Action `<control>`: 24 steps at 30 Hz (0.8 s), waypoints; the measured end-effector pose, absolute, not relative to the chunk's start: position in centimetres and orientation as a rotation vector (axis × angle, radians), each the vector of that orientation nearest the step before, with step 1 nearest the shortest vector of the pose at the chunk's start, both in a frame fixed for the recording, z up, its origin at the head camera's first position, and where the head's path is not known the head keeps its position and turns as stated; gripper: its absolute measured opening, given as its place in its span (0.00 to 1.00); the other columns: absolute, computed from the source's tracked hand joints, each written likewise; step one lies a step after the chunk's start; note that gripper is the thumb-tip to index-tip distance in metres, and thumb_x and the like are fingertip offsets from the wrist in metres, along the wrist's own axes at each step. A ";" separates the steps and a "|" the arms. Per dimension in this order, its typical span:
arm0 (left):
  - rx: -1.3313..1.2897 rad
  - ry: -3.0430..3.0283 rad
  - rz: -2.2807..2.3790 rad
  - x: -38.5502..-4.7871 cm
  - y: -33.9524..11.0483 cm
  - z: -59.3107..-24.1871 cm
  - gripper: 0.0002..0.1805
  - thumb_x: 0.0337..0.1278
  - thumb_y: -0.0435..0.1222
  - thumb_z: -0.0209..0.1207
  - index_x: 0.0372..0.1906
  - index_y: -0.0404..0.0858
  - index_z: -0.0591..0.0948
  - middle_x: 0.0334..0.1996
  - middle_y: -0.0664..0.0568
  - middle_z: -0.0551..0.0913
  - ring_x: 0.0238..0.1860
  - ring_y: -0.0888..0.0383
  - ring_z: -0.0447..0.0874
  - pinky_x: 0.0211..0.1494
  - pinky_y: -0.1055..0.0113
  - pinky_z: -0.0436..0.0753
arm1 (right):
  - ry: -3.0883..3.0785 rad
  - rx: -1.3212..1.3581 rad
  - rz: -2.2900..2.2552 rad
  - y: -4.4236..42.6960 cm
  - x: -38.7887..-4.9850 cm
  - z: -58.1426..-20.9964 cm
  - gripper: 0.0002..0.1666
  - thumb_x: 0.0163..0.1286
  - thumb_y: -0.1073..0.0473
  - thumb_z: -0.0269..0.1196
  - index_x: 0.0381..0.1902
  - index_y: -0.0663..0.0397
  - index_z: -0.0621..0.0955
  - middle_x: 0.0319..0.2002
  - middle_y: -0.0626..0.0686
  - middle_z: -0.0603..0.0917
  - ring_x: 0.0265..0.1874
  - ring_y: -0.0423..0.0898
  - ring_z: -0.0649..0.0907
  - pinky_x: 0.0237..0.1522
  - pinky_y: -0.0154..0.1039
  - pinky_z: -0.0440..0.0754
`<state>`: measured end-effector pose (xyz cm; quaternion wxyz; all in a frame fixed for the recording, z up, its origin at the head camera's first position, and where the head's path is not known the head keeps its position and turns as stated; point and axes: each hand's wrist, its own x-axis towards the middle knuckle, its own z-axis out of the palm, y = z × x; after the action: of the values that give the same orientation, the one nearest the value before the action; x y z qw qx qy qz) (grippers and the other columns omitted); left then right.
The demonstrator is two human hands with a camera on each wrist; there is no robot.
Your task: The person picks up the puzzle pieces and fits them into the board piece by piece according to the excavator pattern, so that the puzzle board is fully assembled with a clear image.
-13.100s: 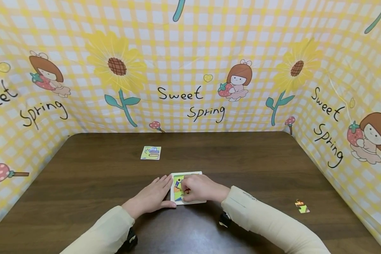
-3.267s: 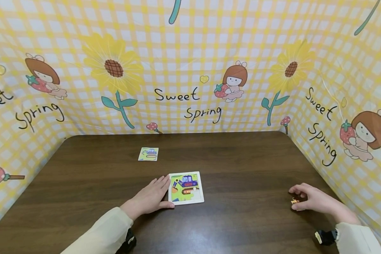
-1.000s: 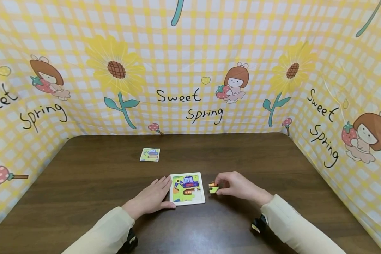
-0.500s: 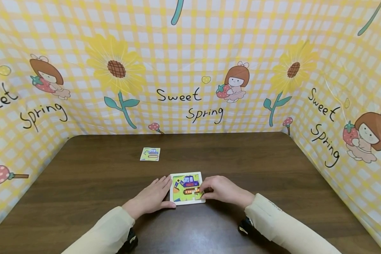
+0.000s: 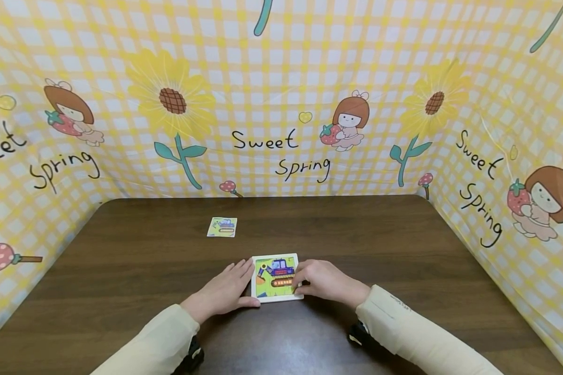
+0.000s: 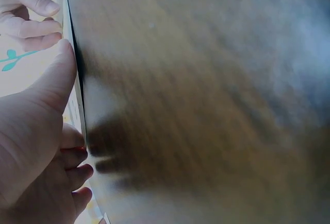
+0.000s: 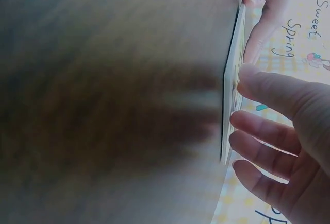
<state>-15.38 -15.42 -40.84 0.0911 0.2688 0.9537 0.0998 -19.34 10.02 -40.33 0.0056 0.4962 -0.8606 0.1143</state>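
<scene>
A white-framed puzzle tray (image 5: 281, 300) lies flat on the table, its jigsaw showing a blue excavator on green. My left hand (image 5: 220, 292) rests against the tray's left side, fingers straight, with the thumb at the near left corner. Over the lower right of the picture, my right hand (image 5: 326, 280) pinches a green and orange puzzle piece (image 5: 289, 289), partly hidden by the fingers. The piece appears level with its neighbours. In the right wrist view, the thumb and fingertips touch the tray's top face; the tray (image 7: 227, 100) is seen edge-on.
Behind the tray, to the left, a small square card (image 5: 222, 227) bears the same excavator picture. The brown wooden table (image 5: 380, 234) is enclosed by a yellow checked cloth (image 5: 272, 78) at the back and both sides.
My right hand has fetched the loose piece from the table's right side and brought it left into the tray's lower right gap. The excavator's track now looks continuous. The left hand has stayed put.
</scene>
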 end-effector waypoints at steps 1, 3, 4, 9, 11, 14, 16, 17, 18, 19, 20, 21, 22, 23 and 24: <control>0.800 2.833 0.301 -15.4 -15.4 -40.8 0.48 0.53 0.59 0.55 0.65 0.24 0.61 0.66 0.35 0.57 0.67 0.42 0.53 0.66 0.51 0.55 | -2.697 1.554 0.358 10.0 -19.3 -40.3 0.03 0.56 0.54 0.69 0.29 0.44 0.86 0.32 0.40 0.80 0.30 0.33 0.76 0.33 0.27 0.74; 0.804 2.834 0.303 -15.4 -15.4 -40.8 0.48 0.53 0.59 0.55 0.65 0.24 0.61 0.66 0.35 0.57 0.67 0.42 0.53 0.66 0.51 0.55 | -2.698 1.553 0.366 10.0 -19.3 -40.3 0.03 0.56 0.55 0.69 0.29 0.44 0.86 0.32 0.41 0.80 0.30 0.33 0.76 0.33 0.27 0.74; 0.808 2.835 0.303 -15.4 -15.4 -40.8 0.48 0.53 0.59 0.55 0.65 0.24 0.61 0.66 0.35 0.57 0.67 0.42 0.53 0.66 0.50 0.55 | -2.698 1.552 0.369 10.1 -19.3 -40.3 0.03 0.56 0.55 0.69 0.29 0.44 0.86 0.32 0.41 0.80 0.31 0.34 0.76 0.33 0.27 0.74; 0.811 2.837 0.303 -15.4 -15.4 -40.8 0.48 0.53 0.59 0.55 0.65 0.24 0.61 0.66 0.35 0.57 0.66 0.42 0.53 0.65 0.50 0.55 | -2.682 1.560 0.361 10.1 -19.4 -40.3 0.04 0.56 0.55 0.69 0.31 0.44 0.86 0.32 0.42 0.79 0.30 0.34 0.75 0.33 0.27 0.74; 0.808 2.833 0.306 -15.3 -15.4 -40.8 0.48 0.53 0.59 0.55 0.65 0.24 0.60 0.66 0.35 0.57 0.67 0.42 0.53 0.66 0.50 0.55 | -2.685 1.567 0.369 10.1 -19.3 -40.3 0.06 0.56 0.55 0.69 0.33 0.45 0.86 0.33 0.42 0.79 0.30 0.34 0.75 0.32 0.27 0.73; 0.805 2.829 0.310 -15.3 -15.4 -40.8 0.48 0.53 0.59 0.55 0.65 0.24 0.60 0.66 0.35 0.57 0.67 0.42 0.53 0.66 0.50 0.55 | -2.697 1.575 0.372 10.2 -19.3 -40.3 0.08 0.57 0.55 0.68 0.36 0.46 0.86 0.34 0.43 0.78 0.29 0.34 0.74 0.31 0.27 0.73; 0.800 2.829 0.311 -15.3 -15.3 -40.8 0.48 0.53 0.59 0.55 0.65 0.24 0.60 0.67 0.35 0.57 0.67 0.42 0.53 0.66 0.50 0.55 | -2.709 1.576 0.377 10.2 -19.3 -40.3 0.09 0.57 0.55 0.68 0.37 0.47 0.86 0.34 0.43 0.78 0.29 0.35 0.74 0.31 0.27 0.73; 0.798 2.830 0.313 -15.4 -15.3 -40.7 0.48 0.53 0.59 0.55 0.65 0.24 0.60 0.67 0.35 0.57 0.67 0.42 0.53 0.66 0.50 0.55 | -2.710 1.576 0.372 10.1 -19.3 -40.3 0.09 0.57 0.55 0.68 0.37 0.47 0.86 0.33 0.44 0.77 0.28 0.35 0.74 0.30 0.27 0.72; 0.796 2.831 0.317 -15.4 -15.3 -40.7 0.48 0.52 0.59 0.55 0.65 0.24 0.60 0.67 0.35 0.57 0.67 0.42 0.53 0.66 0.50 0.54 | -2.715 1.572 0.366 10.1 -19.3 -40.3 0.09 0.57 0.55 0.68 0.37 0.47 0.86 0.33 0.44 0.77 0.28 0.35 0.73 0.30 0.26 0.72; 0.793 2.832 0.321 -15.4 -15.3 -40.7 0.48 0.52 0.59 0.56 0.65 0.24 0.60 0.67 0.35 0.57 0.67 0.42 0.53 0.66 0.51 0.54 | -2.721 1.568 0.365 10.1 -19.3 -40.2 0.10 0.57 0.55 0.68 0.37 0.47 0.86 0.33 0.44 0.77 0.28 0.35 0.73 0.29 0.26 0.71; 0.789 2.830 0.329 -15.4 -15.3 -40.7 0.48 0.52 0.58 0.56 0.65 0.24 0.60 0.67 0.35 0.56 0.67 0.42 0.53 0.66 0.51 0.54 | -2.727 1.565 0.362 10.0 -19.4 -40.2 0.10 0.56 0.55 0.69 0.37 0.47 0.86 0.32 0.44 0.77 0.27 0.35 0.73 0.29 0.26 0.71; 0.786 2.828 0.337 -15.4 -15.3 -40.7 0.48 0.52 0.58 0.56 0.65 0.24 0.60 0.67 0.35 0.56 0.67 0.42 0.53 0.66 0.51 0.54 | -2.728 1.565 0.358 10.0 -19.4 -40.2 0.09 0.56 0.55 0.69 0.37 0.47 0.86 0.32 0.44 0.77 0.27 0.35 0.72 0.28 0.26 0.71; 0.785 2.826 0.344 -15.4 -15.3 -40.7 0.48 0.52 0.58 0.56 0.65 0.24 0.60 0.67 0.35 0.56 0.67 0.42 0.52 0.66 0.51 0.54 | -2.731 1.566 0.353 9.9 -19.4 -40.2 0.10 0.56 0.54 0.69 0.37 0.47 0.86 0.32 0.44 0.77 0.27 0.35 0.72 0.28 0.26 0.70; 0.781 2.821 0.358 -15.4 -15.3 -40.7 0.48 0.52 0.58 0.56 0.65 0.24 0.60 0.67 0.35 0.56 0.67 0.42 0.52 0.66 0.51 0.54 | -2.736 1.564 0.352 9.9 -19.4 -40.1 0.10 0.56 0.54 0.69 0.37 0.47 0.86 0.32 0.44 0.77 0.27 0.35 0.72 0.28 0.26 0.70; 0.779 2.815 0.375 -15.4 -15.4 -40.7 0.48 0.52 0.58 0.56 0.65 0.24 0.60 0.67 0.35 0.56 0.67 0.42 0.52 0.66 0.51 0.54 | -2.741 1.566 0.354 9.9 -19.4 -40.1 0.10 0.56 0.54 0.69 0.37 0.47 0.86 0.32 0.44 0.77 0.27 0.35 0.73 0.29 0.26 0.71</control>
<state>-15.40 -15.39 -40.66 0.0983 0.2634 0.9513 0.1267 -19.43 9.93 -40.10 -0.0174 0.4928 -0.8628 0.1114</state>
